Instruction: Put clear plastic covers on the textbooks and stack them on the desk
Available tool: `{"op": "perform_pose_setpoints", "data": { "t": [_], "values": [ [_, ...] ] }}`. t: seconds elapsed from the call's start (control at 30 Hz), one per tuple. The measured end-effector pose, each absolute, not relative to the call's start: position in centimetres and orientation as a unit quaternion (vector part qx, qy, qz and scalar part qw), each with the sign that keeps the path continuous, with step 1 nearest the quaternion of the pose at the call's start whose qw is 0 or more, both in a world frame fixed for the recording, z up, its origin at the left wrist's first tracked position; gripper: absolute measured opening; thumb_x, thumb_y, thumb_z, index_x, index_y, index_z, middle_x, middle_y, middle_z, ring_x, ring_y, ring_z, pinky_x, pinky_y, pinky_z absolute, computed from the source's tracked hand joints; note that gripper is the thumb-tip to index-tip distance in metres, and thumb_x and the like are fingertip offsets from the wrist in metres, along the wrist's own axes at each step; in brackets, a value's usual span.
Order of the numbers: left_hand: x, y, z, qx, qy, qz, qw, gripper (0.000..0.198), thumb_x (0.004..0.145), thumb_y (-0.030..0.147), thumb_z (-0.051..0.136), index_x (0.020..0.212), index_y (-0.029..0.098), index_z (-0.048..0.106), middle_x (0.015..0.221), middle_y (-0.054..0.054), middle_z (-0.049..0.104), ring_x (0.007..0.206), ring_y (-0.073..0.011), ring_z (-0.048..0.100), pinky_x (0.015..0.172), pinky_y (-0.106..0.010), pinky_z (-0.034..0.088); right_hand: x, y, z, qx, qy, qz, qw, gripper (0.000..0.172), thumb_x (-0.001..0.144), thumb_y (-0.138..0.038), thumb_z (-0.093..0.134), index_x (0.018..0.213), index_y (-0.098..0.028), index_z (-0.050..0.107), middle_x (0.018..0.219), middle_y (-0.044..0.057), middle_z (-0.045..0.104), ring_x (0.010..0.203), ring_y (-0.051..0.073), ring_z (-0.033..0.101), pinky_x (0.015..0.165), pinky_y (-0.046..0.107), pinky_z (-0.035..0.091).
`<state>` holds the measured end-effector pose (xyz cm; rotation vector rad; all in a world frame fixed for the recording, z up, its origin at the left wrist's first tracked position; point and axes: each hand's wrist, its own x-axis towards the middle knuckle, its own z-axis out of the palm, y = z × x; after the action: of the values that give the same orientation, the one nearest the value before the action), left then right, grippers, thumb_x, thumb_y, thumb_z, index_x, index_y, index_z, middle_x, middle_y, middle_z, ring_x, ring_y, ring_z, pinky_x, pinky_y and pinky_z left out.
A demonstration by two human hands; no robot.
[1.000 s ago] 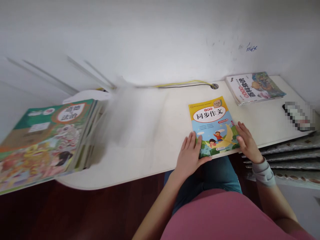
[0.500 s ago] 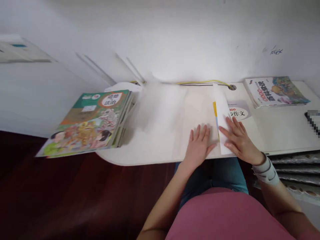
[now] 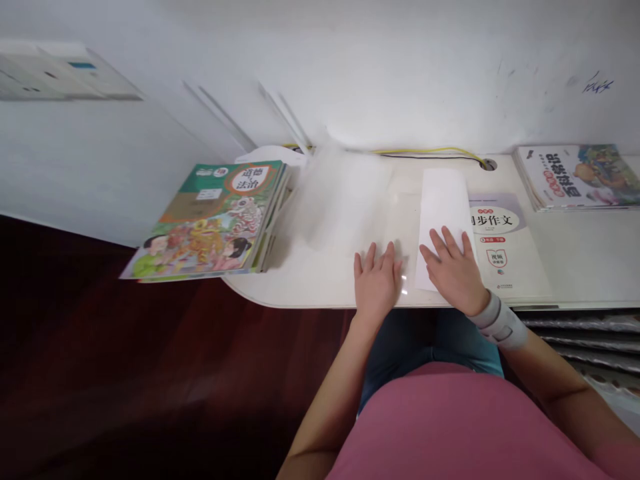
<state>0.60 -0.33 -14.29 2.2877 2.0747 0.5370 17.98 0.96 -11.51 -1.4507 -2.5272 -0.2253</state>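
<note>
A composition book (image 3: 503, 243) with a pale cover and Chinese lettering lies on the white desk in front of me. A blank white sheet or flap (image 3: 443, 197) covers its left side. My right hand (image 3: 453, 270), fingers spread, rests on this flap and holds nothing. To its left, my left hand (image 3: 376, 280) lies open and palm down at the desk's front edge. Beside and under its fingers is a clear, glossy film (image 3: 406, 220), whose full outline I cannot make out. Further left, a blurred, translucent sheet (image 3: 345, 193) sits on the desk.
A stack of textbooks (image 3: 210, 223) with a colourful top cover sits at the desk's rounded left end, jutting over the edge. More books (image 3: 575, 177) are piled at the back right. A yellow cable (image 3: 435, 151) runs along the wall to a round desk hole (image 3: 489, 165).
My right hand and the white flap have shifted left relative to the book, uncovering more of its printed front. The yellow and blue strip beside the flap is hidden now. The view has turned left.
</note>
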Motion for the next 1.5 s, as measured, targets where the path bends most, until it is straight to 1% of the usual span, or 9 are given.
{"op": "perform_pose_setpoints", "data": {
  "t": [0.2,0.37,0.5,0.63,0.73,0.83,0.9,1.07,1.5],
  "values": [
    [0.5,-0.5,-14.5,0.741,0.651,0.162,-0.016,0.072,0.092,0.058,0.036,0.139,0.004,0.043,0.124,-0.021,0.062,0.136,-0.0357,0.038,0.111,-0.056,0.024,16.4,1.0,-11.9,-0.489,-0.864,-0.049,0.107,0.041,0.09,-0.019,0.046,0.13,-0.014,0.054,0.147,0.016,0.041,0.141,0.032,0.027,0.113,0.062,0.015],
    [0.7,-0.4,-14.5,0.744,0.653,0.141,-0.008,0.072,0.089,0.056,0.044,0.142,0.008,0.04,0.131,-0.02,0.058,0.136,-0.0369,0.037,0.11,-0.057,0.026,16.2,0.6,-10.4,-0.464,-0.882,-0.013,0.086,0.044,0.092,-0.018,0.037,0.133,-0.013,0.05,0.148,0.016,0.041,0.14,0.031,0.029,0.114,0.057,0.019],
    [0.8,-0.3,-14.4,0.745,0.653,0.137,0.001,0.071,0.089,0.057,0.043,0.143,0.01,0.04,0.132,-0.019,0.057,0.137,-0.0371,0.035,0.109,-0.057,0.029,17.6,4.9,-7.8,-0.464,-0.88,-0.011,0.095,0.047,0.093,-0.029,0.038,0.138,-0.018,0.045,0.151,0.014,0.035,0.142,0.031,0.024,0.111,0.056,0.021],
    [0.8,-0.4,-14.4,0.745,0.652,0.138,-0.005,0.069,0.09,0.056,0.042,0.141,0.009,0.042,0.132,-0.019,0.057,0.136,-0.0375,0.035,0.109,-0.056,0.028,18.8,12.8,-6.6,-0.513,-0.854,0.011,0.089,0.066,0.088,-0.045,0.049,0.144,-0.013,0.034,0.154,0.02,0.023,0.142,0.038,0.017,0.109,0.059,0.019],
    [0.8,-0.5,-14.4,0.744,0.654,0.139,-0.006,0.068,0.09,0.055,0.043,0.139,0.008,0.044,0.133,-0.018,0.057,0.135,-0.0373,0.036,0.109,-0.055,0.029,19.2,16.4,-7.5,-0.535,-0.841,0.037,0.074,0.076,0.082,-0.049,0.055,0.144,-0.013,0.031,0.149,0.022,0.032,0.139,0.04,0.022,0.105,0.06,0.021],
    [0.9,-0.6,-14.4,0.743,0.654,0.141,-0.01,0.065,0.091,0.054,0.042,0.139,0.009,0.044,0.135,-0.017,0.055,0.136,-0.0363,0.036,0.11,-0.054,0.029,19.3,16.9,-9.0,-0.557,-0.826,0.021,0.085,0.072,0.078,-0.042,0.059,0.14,-0.012,0.037,0.137,0.022,0.045,0.128,0.037,0.037,0.103,0.054,0.027],
    [1.0,-0.6,-14.4,0.744,0.654,0.14,-0.014,0.064,0.092,0.053,0.039,0.14,0.01,0.043,0.137,-0.017,0.053,0.136,-0.0356,0.036,0.11,-0.054,0.029,19.4,16.4,-9.8,-0.568,-0.817,-0.004,0.098,0.068,0.076,-0.039,0.06,0.136,-0.012,0.043,0.131,0.021,0.047,0.121,0.036,0.041,0.1,0.051,0.028],
    [1.2,-0.6,-14.4,0.744,0.654,0.14,-0.019,0.064,0.094,0.052,0.033,0.143,0.011,0.038,0.142,-0.016,0.048,0.137,-0.0352,0.036,0.109,-0.054,0.029,19.3,15.9,-10.6,-0.57,-0.816,-0.037,0.092,0.062,0.076,-0.038,0.058,0.131,-0.011,0.048,0.129,0.022,0.047,0.118,0.037,0.039,0.098,0.052,0.026],
    [1.2,-0.6,-14.5,0.74,0.657,0.145,-0.007,0.058,0.095,0.044,0.035,0.142,0.011,0.041,0.143,-0.015,0.048,0.136,-0.036,0.035,0.11,-0.056,0.028,17.7,15.4,-10.2,-0.555,-0.829,-0.048,0.046,0.047,0.078,-0.039,0.056,0.116,-0.011,0.059,0.131,0.02,0.048,0.121,0.034,0.037,0.104,0.058,0.02]
  ]
}}
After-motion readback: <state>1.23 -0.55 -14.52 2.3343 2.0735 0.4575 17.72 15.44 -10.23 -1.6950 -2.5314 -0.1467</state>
